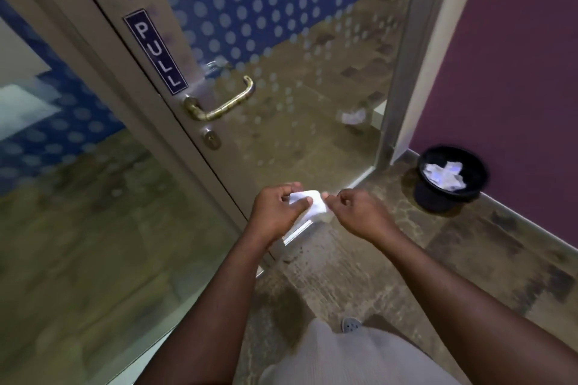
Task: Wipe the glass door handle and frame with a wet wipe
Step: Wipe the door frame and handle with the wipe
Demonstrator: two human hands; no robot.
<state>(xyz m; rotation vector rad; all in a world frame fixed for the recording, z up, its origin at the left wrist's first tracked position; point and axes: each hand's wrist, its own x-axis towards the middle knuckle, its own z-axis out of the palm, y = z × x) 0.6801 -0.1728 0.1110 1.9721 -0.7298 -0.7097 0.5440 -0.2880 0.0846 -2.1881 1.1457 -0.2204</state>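
A white wet wipe [312, 208] is held between both hands at the lower middle of the view. My left hand [280, 212] grips its left side and my right hand [359, 212] pinches its right edge. Above them, a brass lever handle [225, 103] sticks out from the pale door frame [200, 147], with a keyhole [212, 138] just below it. A blue PULL sticker [156, 51] runs along the frame above the handle. The glass door [297, 56] carries a dotted pattern. Both hands are well below the handle and apart from the door.
A black bin [452, 176] with crumpled white wipes inside stands on the floor at the right, against a purple wall [516, 56]. A fixed glass panel [78, 166] fills the left side. Patterned carpet [406, 259] covers the floor under my arms.
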